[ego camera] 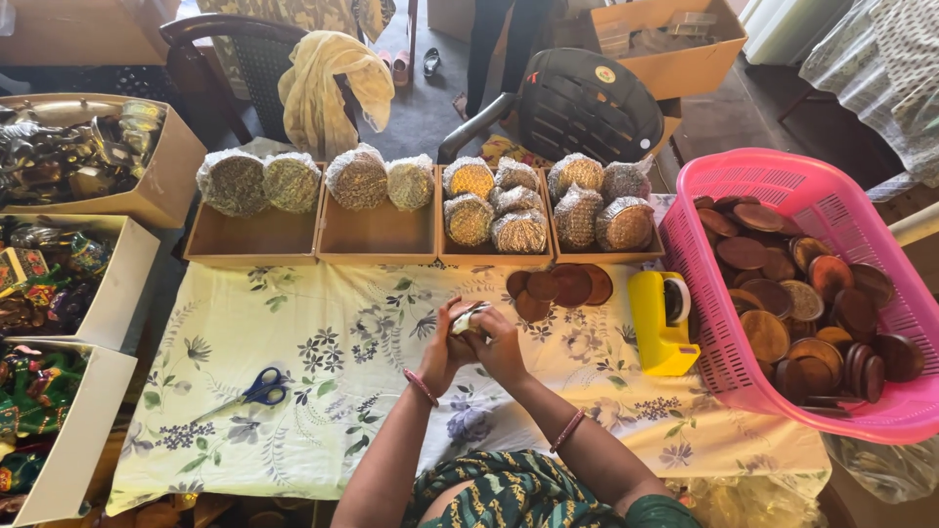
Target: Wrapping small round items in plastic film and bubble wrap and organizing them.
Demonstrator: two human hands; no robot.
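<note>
1. The left hand [442, 347] and the right hand [501, 344] meet over the middle of the flowered cloth [323, 391], fingers curled tight around one small pale wrapped bundle [468, 321]
2. The bundle sits between both palms, held just above the cloth; only its top edge shows, so what is inside cannot be told
3. Each wrist wears a thin reddish bangle [421, 387]
4. Just beyond the hands lies a small cluster of brown round discs [559, 286], flat on the cloth and overlapping one another
5. To the right of the discs stands a yellow tape dispenser [657, 325], close against the wall of the pink basket [782, 181]
6. The basket holds many more brown discs, piled loosely, some standing on edge
7. Along the far edge of the cloth stands a row of four shallow brown trays [377, 238]; wrapped round parcels [357, 178] are propped in them, two in each of the two left trays, more crowded in the two on the right
8. Blue-handled scissors [256, 389] lie on the cloth well to the left of the hands, blades pointing left
9. At the left edge stand open cardboard boxes [147, 254] filled with shiny wrapped goods
10. Behind the trays are a dark chair draped with a yellow scarf [328, 83] and a black plastic chair back [587, 106]
</note>
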